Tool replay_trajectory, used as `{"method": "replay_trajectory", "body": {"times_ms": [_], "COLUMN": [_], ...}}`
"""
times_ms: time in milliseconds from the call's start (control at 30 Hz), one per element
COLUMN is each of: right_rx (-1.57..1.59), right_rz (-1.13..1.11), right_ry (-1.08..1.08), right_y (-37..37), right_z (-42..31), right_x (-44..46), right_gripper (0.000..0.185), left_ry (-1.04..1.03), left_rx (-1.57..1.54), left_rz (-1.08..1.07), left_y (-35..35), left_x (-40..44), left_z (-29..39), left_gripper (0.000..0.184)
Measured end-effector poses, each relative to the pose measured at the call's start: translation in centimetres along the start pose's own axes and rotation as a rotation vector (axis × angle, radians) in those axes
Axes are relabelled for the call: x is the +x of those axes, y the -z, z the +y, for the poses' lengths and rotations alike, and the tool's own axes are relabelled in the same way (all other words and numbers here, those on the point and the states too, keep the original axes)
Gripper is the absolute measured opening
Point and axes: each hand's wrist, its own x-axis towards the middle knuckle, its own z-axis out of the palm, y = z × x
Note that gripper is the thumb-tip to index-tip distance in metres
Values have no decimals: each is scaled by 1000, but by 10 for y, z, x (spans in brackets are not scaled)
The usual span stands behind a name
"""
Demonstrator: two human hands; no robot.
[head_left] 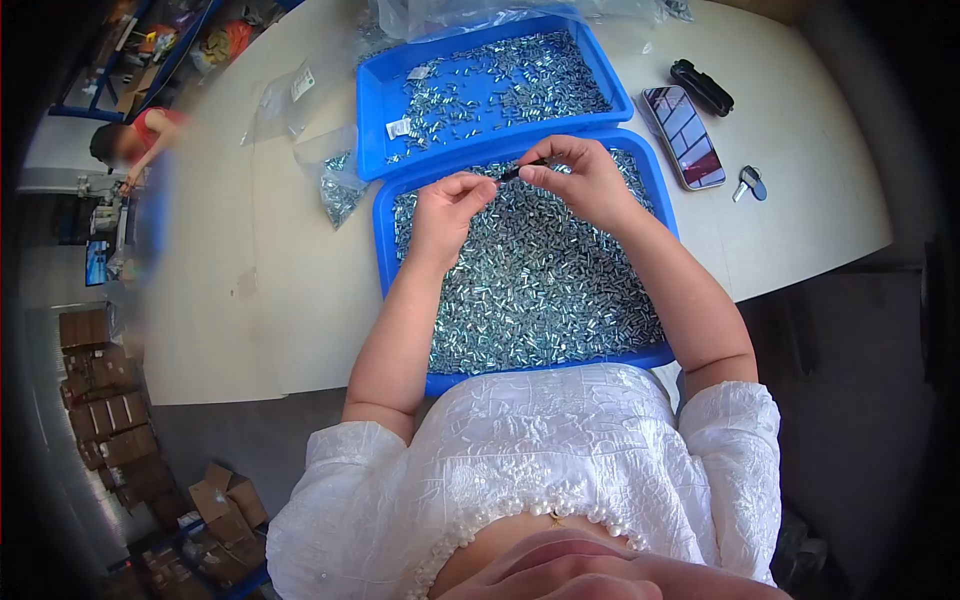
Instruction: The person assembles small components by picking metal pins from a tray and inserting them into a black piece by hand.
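Both hands are raised over a blue tray (384, 245) filled with small shiny metal pins (540, 290). My right hand (585, 182) pinches a short, dark, rod-like tool (511, 174) between thumb and fingers. At the tool's left end, my left hand (452, 205) is closed in a pinch. Whatever lies between the left fingertips is too small to make out. Behind the hands stands a second blue tray (372, 110), with a thinner spread of similar pins and small white labels (398, 128).
A plastic bag of metal pieces (342, 190) lies left of the trays. To the right are a phone (684, 138), a black case (702, 88) and a key (748, 184). Clear plastic (480, 18) covers the back. At far left, another person (150, 140) works near shelves; cardboard boxes (110, 415) are stacked below.
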Motion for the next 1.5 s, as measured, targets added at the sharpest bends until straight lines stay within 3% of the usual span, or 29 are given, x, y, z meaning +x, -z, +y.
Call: {"method": "replay_trajectory", "body": {"times_ms": [67, 100, 167, 367, 433, 500, 567, 633, 700, 767, 900, 967, 1033, 1067, 1167, 1300, 1367, 1500], "right_rx": [-49, -53, -111, 336, 229, 46, 48, 383, 348, 160, -112, -49, 196, 100, -22, -15, -50, -189], "right_rz": [-60, -60, -84, -56, -120, -211, -213, -1, -46, -49, -77, -112, 82, -80, -159, -105, -109, -205], "right_ry": [-229, -228, -513, -273, -259, -492, -496, -280, -260, -276, -427, -426, -131, -119, -309, -370, -28, -262], "right_y": [2, 3, 3, -3, 1, 6, 0, -11, -10, -7, -6, -10, -25, -13, -6, -11, -13, -7], "right_z": [-1, -7, -20, 13, 12, 6, -5, -5, 6, 7, 7, 8, 13, 22, 10, 8, 29, 13], "right_x": [0, 2, 2, 6, 7, 7, 6, 4, 6, 6, 5, 5, 3, 4, 5, 3, 3, 4], "right_gripper": [29, 29, 30, 32, 33, 34, 27, 16, 8, 13, 25, 24, 24, 13, 10, 14, 24, 22], "left_ry": [-192, -195, -401, -491, -508, -533, -556, -560, -561, -659, -628, -607, -576, -610, -648, -605, -609, -650], "left_rx": [220, 217, 491, 463, 469, 463, 541, 525, 508, 595, 568, 631, 608, 628, 647, 660, 665, 683], "left_rz": [76, 77, 153, 225, 228, 242, 216, 221, 228, 179, 182, 168, 178, 176, 162, 97, 104, 101], "left_y": [-6, -9, -14, -11, -9, -7, -5, -4, -2, 2, 1, 2, 1, 2, 3, 3, 4, 4], "left_x": [-1, -1, -4, 0, 0, 2, 1, 1, 1, 4, 0, 0, -1, 0, -2, -3, -3, -2], "left_z": [3, 5, 10, 12, 12, 13, 14, 13, 9, 4, 8, 7, 8, 8, 9, 10, 11, 10], "left_gripper": [10, 10, 12, 12, 11, 11, 8, 8, 8, 10, 10, 10, 11, 11, 12, 11, 12, 12]}}
